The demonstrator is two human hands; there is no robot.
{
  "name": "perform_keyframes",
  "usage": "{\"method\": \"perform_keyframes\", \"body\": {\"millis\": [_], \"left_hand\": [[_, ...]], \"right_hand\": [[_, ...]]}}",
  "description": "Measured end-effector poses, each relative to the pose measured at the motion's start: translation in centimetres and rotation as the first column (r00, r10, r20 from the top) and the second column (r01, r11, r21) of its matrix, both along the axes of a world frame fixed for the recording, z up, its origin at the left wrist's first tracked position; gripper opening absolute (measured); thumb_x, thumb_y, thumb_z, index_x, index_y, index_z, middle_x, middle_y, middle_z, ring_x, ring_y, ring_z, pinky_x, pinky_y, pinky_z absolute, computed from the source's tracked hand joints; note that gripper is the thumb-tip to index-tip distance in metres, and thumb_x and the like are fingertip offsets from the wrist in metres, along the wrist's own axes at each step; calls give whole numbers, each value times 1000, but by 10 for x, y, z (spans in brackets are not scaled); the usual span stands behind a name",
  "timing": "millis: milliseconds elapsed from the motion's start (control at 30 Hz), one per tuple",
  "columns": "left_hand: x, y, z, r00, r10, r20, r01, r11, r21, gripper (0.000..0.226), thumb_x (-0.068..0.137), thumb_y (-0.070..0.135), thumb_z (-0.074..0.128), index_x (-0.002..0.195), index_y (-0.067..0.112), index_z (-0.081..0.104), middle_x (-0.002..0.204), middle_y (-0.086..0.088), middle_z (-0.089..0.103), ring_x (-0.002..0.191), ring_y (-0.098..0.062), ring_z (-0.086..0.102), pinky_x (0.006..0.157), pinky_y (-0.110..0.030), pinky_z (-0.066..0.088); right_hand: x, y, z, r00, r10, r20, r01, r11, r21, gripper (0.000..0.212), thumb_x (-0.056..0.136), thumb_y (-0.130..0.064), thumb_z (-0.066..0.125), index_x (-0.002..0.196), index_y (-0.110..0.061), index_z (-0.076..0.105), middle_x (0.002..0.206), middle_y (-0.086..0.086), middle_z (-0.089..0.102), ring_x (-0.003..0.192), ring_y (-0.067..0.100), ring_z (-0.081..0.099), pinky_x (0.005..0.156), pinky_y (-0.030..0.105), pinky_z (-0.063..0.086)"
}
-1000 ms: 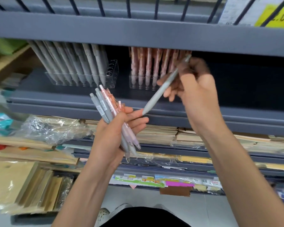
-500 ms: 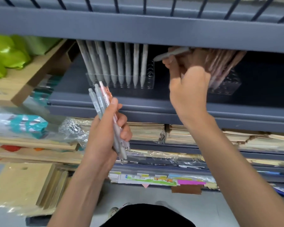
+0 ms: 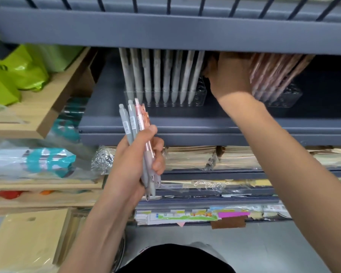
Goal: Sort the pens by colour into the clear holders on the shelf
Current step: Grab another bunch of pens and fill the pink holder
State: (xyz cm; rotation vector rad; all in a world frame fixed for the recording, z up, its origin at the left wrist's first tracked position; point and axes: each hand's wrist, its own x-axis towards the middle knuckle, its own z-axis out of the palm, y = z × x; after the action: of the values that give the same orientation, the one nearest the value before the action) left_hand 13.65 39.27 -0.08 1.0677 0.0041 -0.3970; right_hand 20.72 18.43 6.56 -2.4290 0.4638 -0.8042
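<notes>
My left hand (image 3: 132, 166) grips a bundle of pens (image 3: 135, 123), two grey and at least one pink, held upright in front of the shelf edge. On the grey shelf (image 3: 185, 125) stands a clear holder (image 3: 201, 95) with a row of grey pens (image 3: 158, 75). To its right, a second clear holder (image 3: 287, 97) carries pink pens (image 3: 272, 75). My right hand (image 3: 229, 77) reaches deep into the shelf between the two holders. Its fingers disappear under the upper shelf's front edge, and no pen shows in it.
The upper shelf's front edge (image 3: 165, 30) hangs low over the holders. Green bags (image 3: 18, 71) and a wooden rack (image 3: 39, 109) stand at the left. Stacked paper goods (image 3: 195, 156) fill the shelves below. Wrapped items (image 3: 47, 160) lie at lower left.
My right hand carried a grey pen from in front of the shelf up and deep between the holders; the pen is now out of sight. The view shifted left. My left hand kept its bundle.
</notes>
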Motion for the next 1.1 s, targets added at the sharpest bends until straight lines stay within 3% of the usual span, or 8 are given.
{"method": "perform_keyframes", "body": {"millis": [167, 300, 433, 533, 633, 800, 967, 1100], "left_hand": [[3, 2, 0, 1000, 14, -18, -13, 999, 47, 30, 98, 23, 56, 77, 14, 75, 85, -9, 75, 36, -11, 44, 36, -18, 34], [-1, 2, 0, 1000, 12, -4, -12, 995, 96, 24, 88, 26, 65, 69, 23, 78, 83, -17, 62, 39, -14, 43, 36, -21, 34], [-3, -3, -1, 998, 60, -10, -59, 997, 43, 8, 83, 16, 66, 78, 15, 73, 74, -9, 65, 40, -14, 46, 36, -22, 37], [-5, -11, 1, 996, 89, -22, -89, 996, 22, 8, 89, 7, 62, 96, 3, 58, 79, -7, 71, 40, -15, 49, 37, -24, 40], [-8, -22, 5, 995, 102, -20, -101, 994, 45, 10, 92, 8, 62, 95, 0, 58, 78, -8, 73, 43, -19, 57, 38, -25, 43], [-18, -48, 12, 998, 58, 19, -60, 996, 70, 11, 94, 9, 60, 101, 0, 61, 79, -9, 76, 50, -21, 68, 43, -24, 52], [-29, -82, 16, 999, 32, 39, -35, 997, 65, 10, 95, 8, 59, 103, 1, 59, 75, -9, 75, 53, -25, 70, 47, -26, 55], [-35, -108, 15, 999, 25, 41, -27, 999, 39, 8, 96, 6, 57, 98, 0, 62, 76, -12, 75, 61, -31, 73, 53, -30, 59]], "right_hand": [[6, 1, 4, 981, 37, -191, -42, 999, -21, 27, 95, -6, 39, 107, 1, 62, 104, 21, 66, 96, 35, 62, 77, 31, 45], [3, 3, 12, 963, 109, -247, -74, 987, 146, 35, 96, -3, 34, 99, 8, 67, 100, 23, 69, 92, 37, 64, 87, 40, 51], [-3, -6, 14, 952, 91, -291, -23, 973, 230, 49, 100, -9, 37, 55, -10, 57, 49, -3, 60, 45, 7, 54, 55, 20, 44], [-21, -5, 12, 980, 109, -166, -54, 950, 307, 37, 99, -16, 45, 63, -17, 55, 37, -6, 56, 26, 7, 44, 35, 19, 35], [-53, -5, 3, 955, 271, 124, -297, 889, 347, 13, 92, -22, 60, 81, -25, 66, 69, -6, 70, 35, 3, 49, 37, 13, 34], [-82, -14, -10, 753, 657, -43, -590, 702, 400, 5, 85, -23, 75, 85, -21, 78, 81, -9, 75, 72, -3, 65, 66, 12, 49], [-94, -45, -8, 644, 763, -46, -668, 591, 452, 8, 85, -21, 74, 89, -15, 78, 86, -6, 76, 83, 4, 69, 79, 17, 53], [-103, -70, -7, 619, 785, -40, -674, 556, 488, 6, 86, -15, 73, 88, -11, 76, 71, -13, 70, 57, -3, 58, 55, 9, 44]]}}
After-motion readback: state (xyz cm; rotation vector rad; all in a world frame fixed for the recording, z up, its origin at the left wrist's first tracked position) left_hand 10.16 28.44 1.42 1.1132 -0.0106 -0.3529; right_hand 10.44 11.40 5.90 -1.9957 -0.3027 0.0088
